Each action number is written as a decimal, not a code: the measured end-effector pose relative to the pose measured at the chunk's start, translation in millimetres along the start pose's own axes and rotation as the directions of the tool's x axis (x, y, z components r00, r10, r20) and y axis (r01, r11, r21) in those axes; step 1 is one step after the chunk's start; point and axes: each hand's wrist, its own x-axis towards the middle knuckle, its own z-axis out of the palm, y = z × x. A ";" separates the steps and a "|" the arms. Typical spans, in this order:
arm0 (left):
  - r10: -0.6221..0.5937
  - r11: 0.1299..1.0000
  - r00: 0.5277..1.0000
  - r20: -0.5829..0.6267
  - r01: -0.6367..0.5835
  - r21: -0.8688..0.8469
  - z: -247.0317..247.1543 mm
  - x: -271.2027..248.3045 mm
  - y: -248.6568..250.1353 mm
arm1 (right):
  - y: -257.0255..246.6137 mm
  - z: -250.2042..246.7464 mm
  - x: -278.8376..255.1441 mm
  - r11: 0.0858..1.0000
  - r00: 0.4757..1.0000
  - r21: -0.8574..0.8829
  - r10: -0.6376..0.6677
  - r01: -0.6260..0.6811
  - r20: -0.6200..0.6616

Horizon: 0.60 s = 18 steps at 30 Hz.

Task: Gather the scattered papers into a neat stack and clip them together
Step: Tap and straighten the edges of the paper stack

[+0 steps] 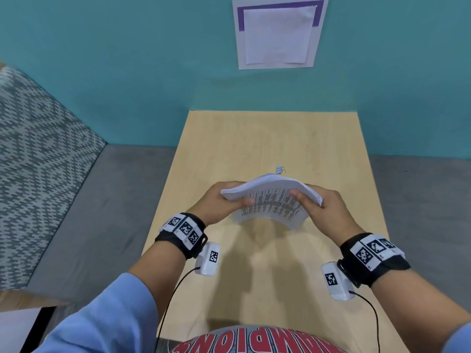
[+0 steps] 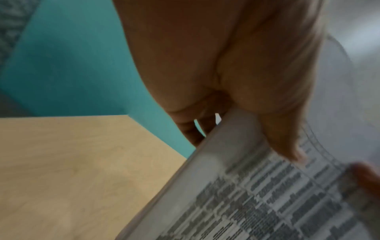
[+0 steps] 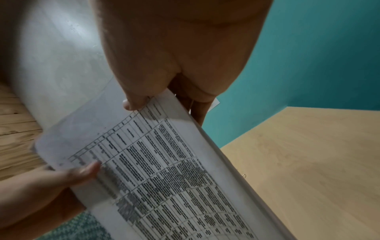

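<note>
A stack of printed papers (image 1: pixel 270 200) is held in the air over the wooden table (image 1: pixel 267 138), bowed upward in the middle, its printed table facing me. My left hand (image 1: pixel 224 202) grips the stack's left end, thumb on top and fingers underneath. My right hand (image 1: pixel 318 205) grips the right end the same way. In the left wrist view the thumb (image 2: pixel 277 129) presses on the papers (image 2: pixel 267 203). The right wrist view shows the papers (image 3: pixel 164 170), my right thumb (image 3: pixel 135 97) and my left hand (image 3: pixel 68 177). A small binder clip (image 1: pixel 280 170) lies on the table just beyond the stack.
The table stands against a teal wall (image 1: pixel 127 85) with a paper sheet (image 1: pixel 279 34) pinned on it. A patterned cushion (image 1: pixel 38 161) lies to the left on the grey floor. Wrist camera cables hang over the table's near part.
</note>
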 end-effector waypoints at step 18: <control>-0.084 0.996 0.984 -0.158 0.079 -0.036 10.3 -12.4 -2.8 | -5.1 1.4 -15.9 0.996 0.997 -0.083 -0.002 0.008 0.078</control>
